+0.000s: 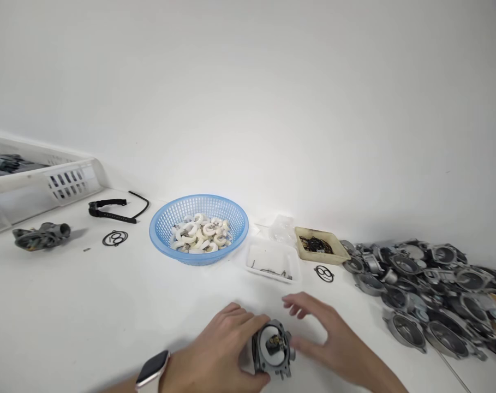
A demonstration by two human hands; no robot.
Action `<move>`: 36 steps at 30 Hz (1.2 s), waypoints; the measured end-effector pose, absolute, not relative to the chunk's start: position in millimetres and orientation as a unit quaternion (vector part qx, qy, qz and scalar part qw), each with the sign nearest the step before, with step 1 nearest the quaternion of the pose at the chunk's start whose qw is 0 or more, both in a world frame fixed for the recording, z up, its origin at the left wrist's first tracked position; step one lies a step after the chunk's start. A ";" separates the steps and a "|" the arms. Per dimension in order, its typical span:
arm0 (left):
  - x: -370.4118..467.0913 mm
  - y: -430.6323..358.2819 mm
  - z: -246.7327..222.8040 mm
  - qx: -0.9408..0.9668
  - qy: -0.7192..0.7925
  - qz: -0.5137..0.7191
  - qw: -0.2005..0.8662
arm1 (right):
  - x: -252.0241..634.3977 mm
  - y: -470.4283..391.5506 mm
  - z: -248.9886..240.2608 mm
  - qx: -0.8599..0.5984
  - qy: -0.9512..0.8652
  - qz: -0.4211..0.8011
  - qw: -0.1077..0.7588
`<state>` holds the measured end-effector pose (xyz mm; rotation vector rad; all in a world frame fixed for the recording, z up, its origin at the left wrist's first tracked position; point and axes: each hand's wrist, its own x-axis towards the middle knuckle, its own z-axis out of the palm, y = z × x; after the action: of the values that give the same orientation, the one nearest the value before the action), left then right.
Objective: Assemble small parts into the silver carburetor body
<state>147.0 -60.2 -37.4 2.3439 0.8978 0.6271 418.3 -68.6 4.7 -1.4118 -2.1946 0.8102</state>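
Note:
A grey metal carburetor body [286, 364] with a white ring-shaped float inside is low in the middle of the view. My left hand [217, 352] grips it from the left, fingers over its top and thumb at its lower edge. On the other side my right hand [333, 341] is open, fingers apart, its thumb beside the carburetor body; whether it touches cannot be told. Beyond both hands stands a white tray [271, 250] with small metal pins. A yellowish tray [323, 256] with black rubber rings is to its right, and a black gasket [323, 274] lies in front.
White floats [201, 232] fill a blue basket [157, 224] at the back. To the left are another carburetor [42, 236], black gasket rings [115, 238], a black wristwatch [112, 212] and a white crate [22, 194]. Many metal carburetor parts [407, 327] are heaped at right.

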 end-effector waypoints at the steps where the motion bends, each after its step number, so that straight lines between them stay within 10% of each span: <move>1: 146.3 -59.2 -38.1 0.874 0.330 0.233 0.269 | 420.9 -54.8 9.7 -0.512 -0.795 0.254 0.203; 16: 141.9 -39.7 -66.1 0.925 0.275 0.194 0.177 | 326.0 120.2 13.8 -0.489 -0.839 0.173 -0.165; 36: 140.7 -41.9 -57.2 0.935 0.260 0.183 0.154 | 322.7 125.9 21.0 -0.435 -0.848 0.194 -0.232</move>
<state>140.7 -41.9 -57.2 2.6806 0.7462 0.5249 322.7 125.9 21.0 -1.6157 -3.1466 0.7194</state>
